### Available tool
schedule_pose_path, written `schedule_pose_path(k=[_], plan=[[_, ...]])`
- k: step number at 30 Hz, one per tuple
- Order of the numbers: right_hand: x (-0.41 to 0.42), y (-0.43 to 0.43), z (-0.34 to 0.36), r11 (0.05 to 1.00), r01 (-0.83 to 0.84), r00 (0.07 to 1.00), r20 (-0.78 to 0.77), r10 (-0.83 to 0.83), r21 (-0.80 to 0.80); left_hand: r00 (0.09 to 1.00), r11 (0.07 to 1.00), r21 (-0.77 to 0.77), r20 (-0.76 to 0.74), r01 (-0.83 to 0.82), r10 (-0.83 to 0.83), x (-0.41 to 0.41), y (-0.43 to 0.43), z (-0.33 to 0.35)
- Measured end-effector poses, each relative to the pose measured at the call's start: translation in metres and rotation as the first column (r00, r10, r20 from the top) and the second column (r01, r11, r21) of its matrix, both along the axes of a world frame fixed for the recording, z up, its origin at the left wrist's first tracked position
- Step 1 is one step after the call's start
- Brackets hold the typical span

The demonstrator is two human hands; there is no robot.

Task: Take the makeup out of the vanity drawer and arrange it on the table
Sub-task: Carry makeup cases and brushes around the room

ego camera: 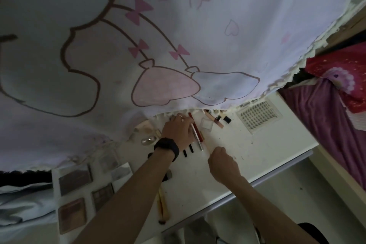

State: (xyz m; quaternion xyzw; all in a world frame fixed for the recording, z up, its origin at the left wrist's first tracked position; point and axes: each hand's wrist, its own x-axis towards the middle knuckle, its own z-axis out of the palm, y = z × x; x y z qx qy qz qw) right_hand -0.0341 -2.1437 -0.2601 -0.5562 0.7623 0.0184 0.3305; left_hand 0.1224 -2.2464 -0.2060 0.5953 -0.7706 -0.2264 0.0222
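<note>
Silver makeup tube [199, 142] on white bench [257, 144] ran front-to-back under L hand [177, 131], grip unclear; R hand [220, 161] fisted just beside, seemingly empty.

Landmark: stick row [198, 134], lying mid desk [257, 150].
- On the row: left hand [177, 131], fingers spread across its left part.
- Before the row, slightly right: right hand [222, 161], resting on the desk.
- Behind the row: hanging cloth [178, 25], hem over the desk's far side.
- Right of the row: small box [207, 125] just beside; loose tubes [217, 120] next; lash tray [258, 116] farther right.
- Left of the row: compact [148, 140] near; palettes [75, 179] well apart, towards the front.
- Before the row, left, near the desk's front edge: brush [161, 206].
- Bed [336, 115]: well right, beyond the desk.
</note>
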Motion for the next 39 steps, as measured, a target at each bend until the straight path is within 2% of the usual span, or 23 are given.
schedule_pose_path(k=[5, 7, 10, 14, 16, 18, 21, 23, 28, 33, 39], plan=[[-0.004, 0.08, 0.014, 0.994, 0.112, 0.954, 0.278, -0.112, 0.017, 0.985, 0.995, -0.08, -0.166, -0.064, 0.05, 0.026, 0.035, 0.035], [0.004, 0.113, 0.019, 0.992, 0.123, 0.931, 0.342, -0.125, 0.027, 0.962, 0.986, -0.105, -0.257, -0.127, 0.096, 0.039, 0.06, 0.049], [0.021, 0.154, 0.015, 0.998, 0.068, 0.945, 0.321, -0.064, 0.0, 0.922, 0.965, -0.128, -0.348, -0.228, 0.172, 0.065, 0.107, 0.06], [0.053, 0.18, 0.007, 0.999, -0.038, 0.959, 0.282, 0.033, 0.013, 0.877, 0.94, -0.034, -0.371, -0.34, 0.304, 0.101, 0.184, 0.044], [0.072, 0.181, 0.001, 0.999, -0.042, 0.959, 0.28, 0.043, -0.008, 0.872, 0.928, 0.051, -0.326, -0.369, 0.365, 0.114, 0.214, 0.029], [0.09, 0.176, -0.005, 0.999, -0.035, 0.962, 0.27, 0.044, -0.04, 0.905, 0.926, 0.166, -0.21, -0.339, 0.369, 0.122, 0.235, 0.011], [0.109, 0.163, -0.013, 0.997, -0.008, 0.963, 0.268, 0.026, -0.07, 0.95, 0.9, 0.342, -0.058, -0.271, 0.308, 0.126, 0.254, -0.01], [0.117, 0.155, -0.015, 0.997, -0.016, 0.962, 0.271, 0.035, -0.073, 0.967, 0.887, 0.4, -0.003, -0.232, 0.255, 0.125, 0.262, -0.02], [0.128, 0.147, -0.018, 0.997, -0.025, 0.954, 0.297, 0.044, -0.07, 0.983, 0.904, 0.388, 0.107, -0.177, 0.147, 0.119, 0.27, -0.033], [0.136, 0.152, -0.016, 0.992, -0.078, 0.922, 0.372, 0.111, -0.104, 0.982, 0.914, 0.361, 0.112, -0.184, 0.153, 0.121, 0.271, -0.036], [0.137, 0.159, -0.007, 0.998, 0.033, 0.908, 0.418, -0.009, -0.051, 0.992, 0.913, 0.388, 0.078, -0.126, 0.104, 0.127, 0.27, -0.037]])
